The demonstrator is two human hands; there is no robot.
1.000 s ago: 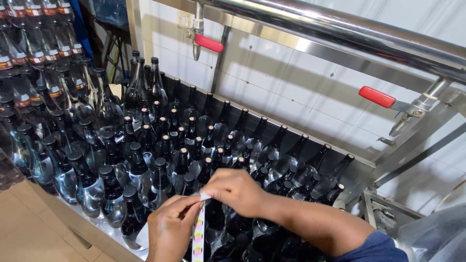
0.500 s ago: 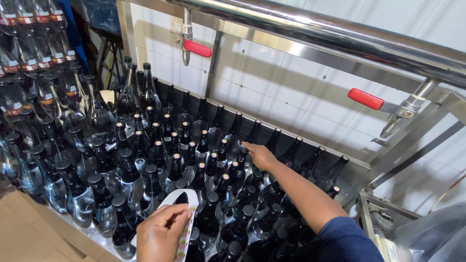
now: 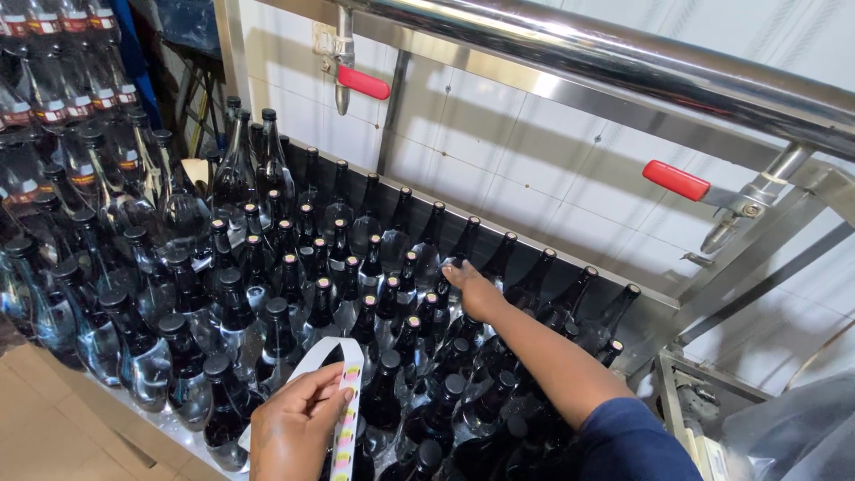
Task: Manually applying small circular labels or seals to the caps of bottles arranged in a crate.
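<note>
My left hand point(image 3: 297, 426) is low in the view and pinches a white backing strip of small coloured stickers point(image 3: 346, 419), which loops up and hangs down from my fingers. My right hand point(image 3: 472, 289) reaches forward over a crowd of dark glass bottles point(image 3: 294, 294). Its fingertips rest on the top of one bottle point(image 3: 452, 264) in a rear row. Whether anything sits under those fingertips is hidden.
The bottles stand packed on a steel table point(image 3: 183, 428) against a white tiled wall. A thick steel pipe point(image 3: 623, 62) runs above with two red-handled valves point(image 3: 362, 82) point(image 3: 677, 180). Clear labelled plastic bottles point(image 3: 62, 107) crowd the left side.
My right hand left the strip, reached out over the bottles to the rear rows and now touches one bottle's top. My left hand stays low holding the strip.
</note>
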